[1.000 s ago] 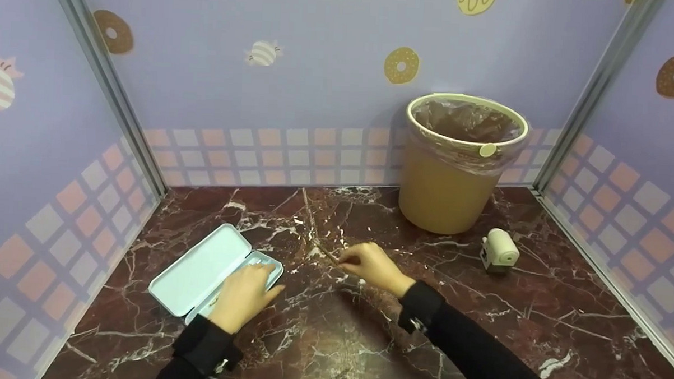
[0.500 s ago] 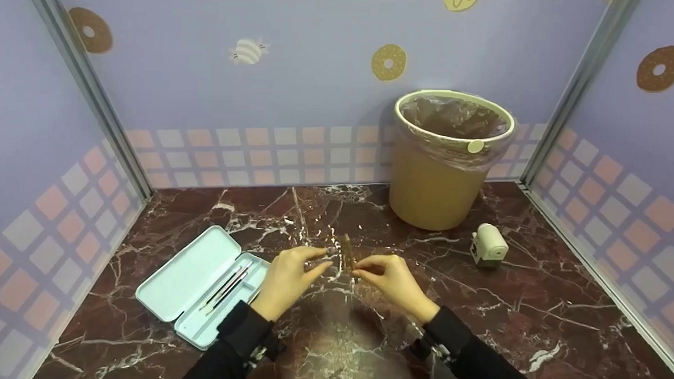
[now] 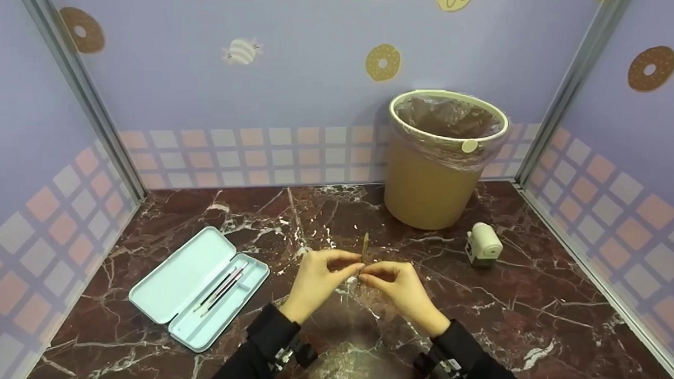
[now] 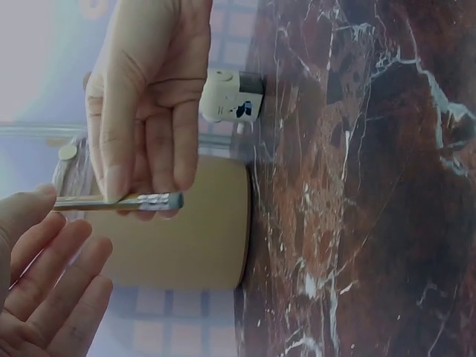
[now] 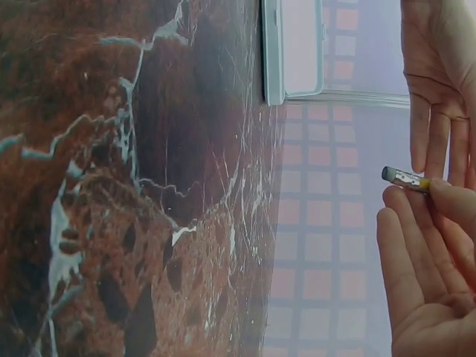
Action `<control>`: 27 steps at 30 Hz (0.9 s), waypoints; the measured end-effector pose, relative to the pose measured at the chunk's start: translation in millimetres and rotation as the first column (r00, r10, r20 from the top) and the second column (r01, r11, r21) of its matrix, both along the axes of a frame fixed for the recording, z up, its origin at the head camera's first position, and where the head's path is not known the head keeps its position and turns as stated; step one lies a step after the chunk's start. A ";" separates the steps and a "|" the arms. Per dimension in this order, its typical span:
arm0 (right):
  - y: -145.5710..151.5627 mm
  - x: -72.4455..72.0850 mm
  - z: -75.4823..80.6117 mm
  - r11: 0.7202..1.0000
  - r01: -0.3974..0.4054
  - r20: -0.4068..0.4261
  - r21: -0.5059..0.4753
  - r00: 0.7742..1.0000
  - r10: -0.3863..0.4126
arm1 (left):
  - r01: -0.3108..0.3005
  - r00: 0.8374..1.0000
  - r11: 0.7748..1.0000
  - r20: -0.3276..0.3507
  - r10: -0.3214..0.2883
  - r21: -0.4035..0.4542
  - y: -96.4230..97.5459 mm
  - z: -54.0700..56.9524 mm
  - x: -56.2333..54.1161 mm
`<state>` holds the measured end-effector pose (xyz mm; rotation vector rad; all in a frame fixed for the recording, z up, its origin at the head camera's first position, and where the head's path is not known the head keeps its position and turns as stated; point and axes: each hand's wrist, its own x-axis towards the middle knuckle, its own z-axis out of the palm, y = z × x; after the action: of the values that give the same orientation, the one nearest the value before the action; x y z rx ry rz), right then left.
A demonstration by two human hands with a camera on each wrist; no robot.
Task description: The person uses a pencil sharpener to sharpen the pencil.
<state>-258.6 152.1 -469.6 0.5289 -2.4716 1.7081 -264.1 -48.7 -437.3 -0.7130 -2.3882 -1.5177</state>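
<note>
A pencil with a metal ferrule and dark eraser stands roughly upright between both hands, over the middle of the table. My right hand pinches it low, near the eraser end. Higher up, the thumb and fingertips of my left hand pinch the same pencil from the other side. The left wrist view shows the ferrule and eraser sticking out past the right thumb. A light blue pencil case lies open on the left, with several slim pencils in its tray.
A tan bin with a clear liner stands at the back right. In front of it is a small cream device with a dark base. Pale crumbs are scattered over the dark marbled table. Patterned walls enclose the back and sides.
My left hand has left the pencil case and come right to the pencil. The right hand has brought the pencil from lying slanted to upright and slightly nearer. The head view has shifted slightly.
</note>
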 end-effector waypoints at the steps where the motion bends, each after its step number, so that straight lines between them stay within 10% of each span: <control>1: 0.6 0.5 0.3 1.000 -0.001 -0.001 0.001 1.000 0.001 | 0.011 1.000 1.000 0.008 -0.011 0.010 0.7 -0.7 0.2; 27: 4.6 5.5 0.0 0.998 -0.058 -0.039 -0.005 0.998 0.058 | 0.014 0.999 1.000 0.041 -0.015 0.015 6.8 -2.2 2.2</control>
<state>-253.0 156.8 -469.6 0.6326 -2.4465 1.7087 -261.8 -41.9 -439.5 -0.7039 -2.4035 -1.5690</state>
